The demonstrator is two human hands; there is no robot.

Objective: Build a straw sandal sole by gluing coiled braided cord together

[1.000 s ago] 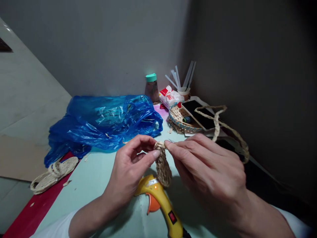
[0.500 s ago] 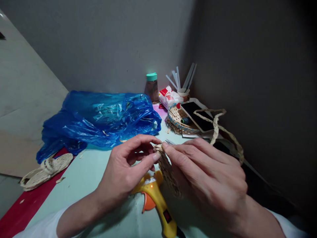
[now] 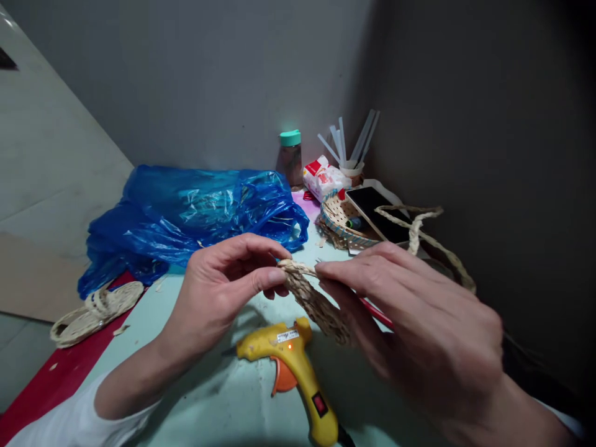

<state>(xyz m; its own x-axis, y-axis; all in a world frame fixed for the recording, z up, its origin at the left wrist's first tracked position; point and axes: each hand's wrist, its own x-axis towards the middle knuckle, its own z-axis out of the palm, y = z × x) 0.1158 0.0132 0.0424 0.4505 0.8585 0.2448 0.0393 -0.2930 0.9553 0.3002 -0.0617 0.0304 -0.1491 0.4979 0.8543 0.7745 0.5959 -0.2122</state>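
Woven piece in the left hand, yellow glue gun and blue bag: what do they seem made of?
Woven piece: probably dried plant fibre, matte; strands look tan and uneven.
Glue gun: likely hard moulded plastic, smooth, with slight sheen.
Blue bag: thin plastic film, glossy; crinkled highlights, partly see-through.

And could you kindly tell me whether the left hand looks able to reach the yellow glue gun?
Probably yes: the yellow glue gun lies uncovered near the left hand, though that hand would first have to let go of the braided piece it pinches.
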